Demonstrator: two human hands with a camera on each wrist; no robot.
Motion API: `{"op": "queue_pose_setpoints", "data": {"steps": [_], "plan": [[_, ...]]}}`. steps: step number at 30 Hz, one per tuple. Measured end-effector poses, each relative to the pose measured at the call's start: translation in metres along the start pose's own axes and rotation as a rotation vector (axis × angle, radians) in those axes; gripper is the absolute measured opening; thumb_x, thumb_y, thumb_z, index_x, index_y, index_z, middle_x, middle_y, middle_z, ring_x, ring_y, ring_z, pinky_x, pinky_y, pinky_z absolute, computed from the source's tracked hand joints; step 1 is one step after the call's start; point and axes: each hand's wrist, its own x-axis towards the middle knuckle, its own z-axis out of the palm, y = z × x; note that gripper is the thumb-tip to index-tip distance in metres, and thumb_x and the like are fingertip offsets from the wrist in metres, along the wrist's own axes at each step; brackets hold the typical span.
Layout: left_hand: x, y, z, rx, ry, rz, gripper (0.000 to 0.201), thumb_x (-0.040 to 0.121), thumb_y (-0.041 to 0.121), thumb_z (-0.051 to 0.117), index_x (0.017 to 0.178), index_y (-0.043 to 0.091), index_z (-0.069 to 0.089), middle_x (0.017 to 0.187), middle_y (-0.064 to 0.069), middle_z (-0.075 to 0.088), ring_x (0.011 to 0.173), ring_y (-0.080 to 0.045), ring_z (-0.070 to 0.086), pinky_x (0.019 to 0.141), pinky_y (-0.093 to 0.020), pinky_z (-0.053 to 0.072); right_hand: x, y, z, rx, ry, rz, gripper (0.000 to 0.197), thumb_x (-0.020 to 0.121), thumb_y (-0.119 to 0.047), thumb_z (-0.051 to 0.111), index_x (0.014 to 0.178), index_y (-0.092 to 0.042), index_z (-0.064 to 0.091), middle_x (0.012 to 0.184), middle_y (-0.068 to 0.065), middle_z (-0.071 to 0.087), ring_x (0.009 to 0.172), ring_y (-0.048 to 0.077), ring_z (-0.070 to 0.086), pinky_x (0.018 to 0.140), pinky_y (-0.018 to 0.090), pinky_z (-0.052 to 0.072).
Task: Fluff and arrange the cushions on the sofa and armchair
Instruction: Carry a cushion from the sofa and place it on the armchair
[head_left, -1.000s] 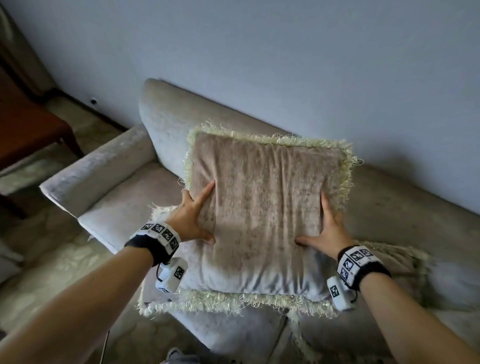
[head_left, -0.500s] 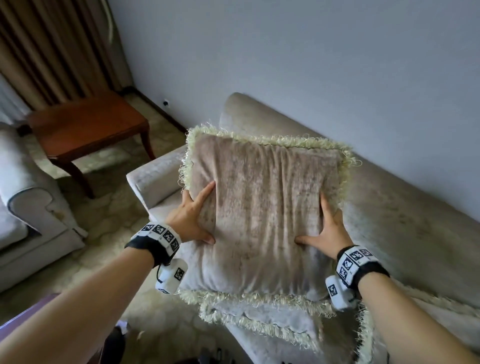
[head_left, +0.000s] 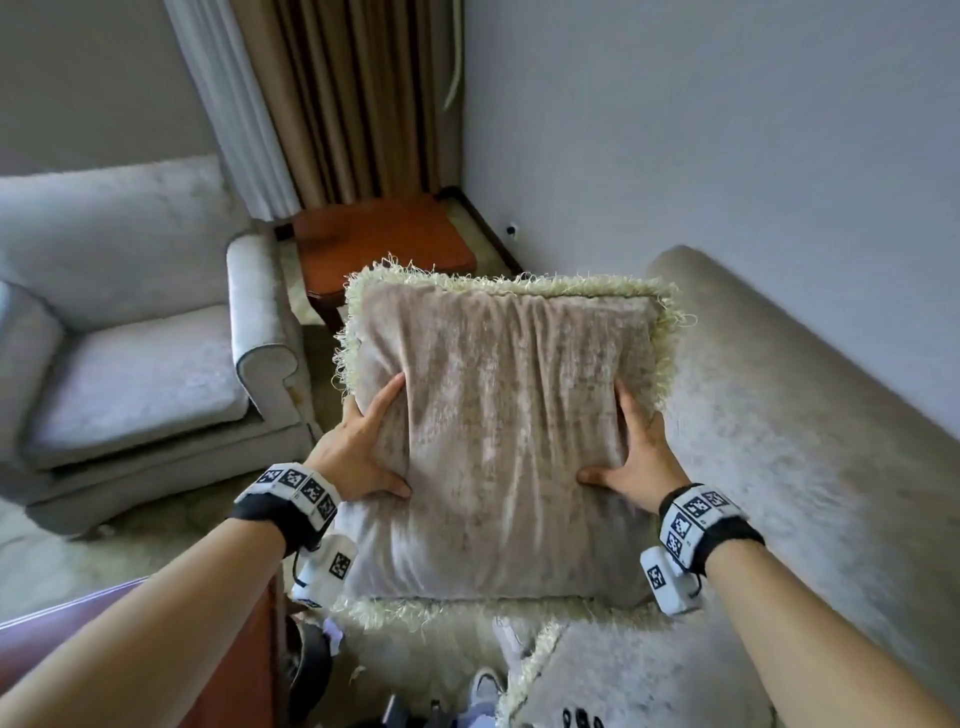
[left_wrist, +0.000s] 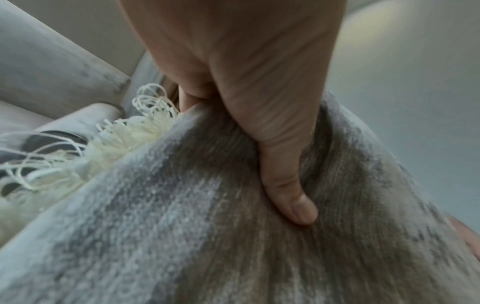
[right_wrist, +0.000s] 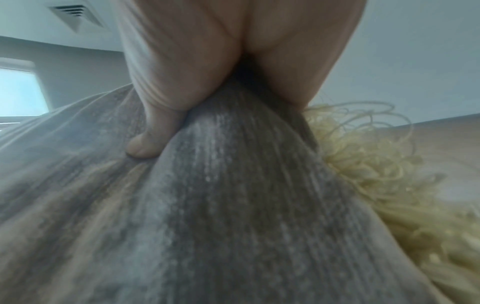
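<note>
A beige velvet cushion (head_left: 498, 415) with a cream fringe hangs upright in the air between my hands. My left hand (head_left: 363, 447) grips its left side and my right hand (head_left: 634, 447) grips its right side, thumbs on the front, fingers hidden behind. The left wrist view shows my left hand (left_wrist: 246, 82) with the thumb dug into the cushion (left_wrist: 233, 236). The right wrist view shows my right hand (right_wrist: 233, 51) pinching a fold of the cushion (right_wrist: 233, 205). The sofa (head_left: 805, 415) runs along the right. A grey armchair (head_left: 130, 364) stands at the left, seat bare.
A second fringed cushion (head_left: 623, 670) lies on the sofa seat below the held one. A wooden side table (head_left: 384, 234) stands in the corner between armchair and sofa, under brown curtains (head_left: 337, 93). A reddish wooden edge (head_left: 249, 649) sits by my left forearm.
The view has swung left from the sofa, bringing the side table and then the armchair into sight. The cushion travels with both hands, and their hold on it is unchanged.
</note>
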Motion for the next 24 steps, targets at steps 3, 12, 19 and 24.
{"op": "queue_pose_setpoints", "data": {"steps": [3, 12, 19, 24], "plan": [[0.005, -0.041, -0.028, -0.018, 0.057, -0.105, 0.149, 0.032, 0.055, 0.091, 0.135, 0.065, -0.017, 0.139, -0.019, 0.025, 0.118, -0.048, 0.048, 0.096, -0.048, 0.047, 0.062, -0.041, 0.026, -0.007, -0.062, -0.105, 0.134, 0.049, -0.064, 0.086, 0.141, -0.061, -0.012, 0.157, 0.003, 0.028, 0.137, 0.028, 0.037, 0.111, 0.047, 0.034], [-0.027, -0.148, -0.090, -0.009, 0.243, -0.475, 0.145, 0.041, 0.047, 0.093, 0.145, 0.049, -0.008, 0.138, -0.022, 0.031, 0.113, -0.044, 0.054, 0.091, -0.040, 0.046, 0.196, -0.182, 0.124, 0.015, -0.350, -0.402, 0.131, 0.049, -0.056, 0.088, 0.144, -0.059, -0.002, 0.148, 0.010, 0.017, 0.136, 0.036, 0.030, 0.110, 0.049, 0.029], [-0.016, -0.242, -0.124, -0.035, 0.343, -0.629, 0.141, 0.041, 0.047, 0.092, 0.141, 0.054, -0.007, 0.136, -0.017, 0.036, 0.113, -0.042, 0.053, 0.087, -0.040, 0.047, 0.281, -0.275, 0.211, -0.057, -0.448, -0.541, 0.131, 0.051, -0.051, 0.090, 0.141, -0.063, -0.003, 0.151, 0.011, 0.011, 0.140, 0.039, 0.022, 0.111, 0.054, 0.026], [0.034, -0.303, -0.156, -0.052, 0.333, -0.612, 0.139, 0.043, 0.046, 0.091, 0.142, 0.054, -0.006, 0.141, -0.019, 0.032, 0.117, -0.040, 0.053, 0.089, -0.038, 0.047, 0.342, -0.318, 0.245, -0.104, -0.437, -0.530, 0.126, 0.053, -0.051, 0.090, 0.144, -0.058, 0.003, 0.147, 0.010, 0.018, 0.139, 0.036, 0.026, 0.113, 0.049, 0.026]]}}
